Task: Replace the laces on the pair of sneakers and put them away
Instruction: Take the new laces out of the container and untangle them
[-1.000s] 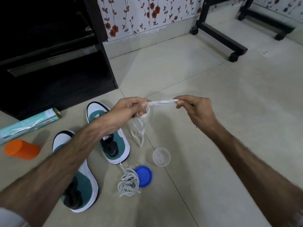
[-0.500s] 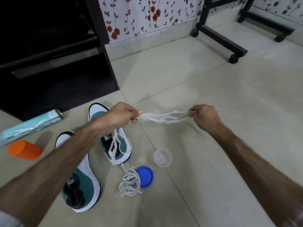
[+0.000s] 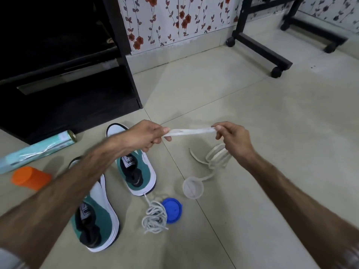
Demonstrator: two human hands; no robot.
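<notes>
Nearest the camera, two bare forearms are seen reaching forward over a pale tiled floor. Under the left forearm a green and white sneaker lies on the tiles, and a second sneaker of the pair is set just beyond it, partly covered by the left wrist; no laces are threaded in either. To the right of the near sneaker a loose heap of grey lace is piled against a blue lid, with a clear plastic cup lying a little farther off. At the far left an orange cup and a foil-capped roll are laid on the floor. Above the shoes a white lace is stretched taut between the hands: one end is pinched by the curled fingers of the left hand, the other by the thumb and fingertips of the right hand, and the remainder hangs in loops below the right hand down to the floor by the clear cup. Farther back a dark cabinet, floral wallpaper and a black wheeled stand are seen.
</notes>
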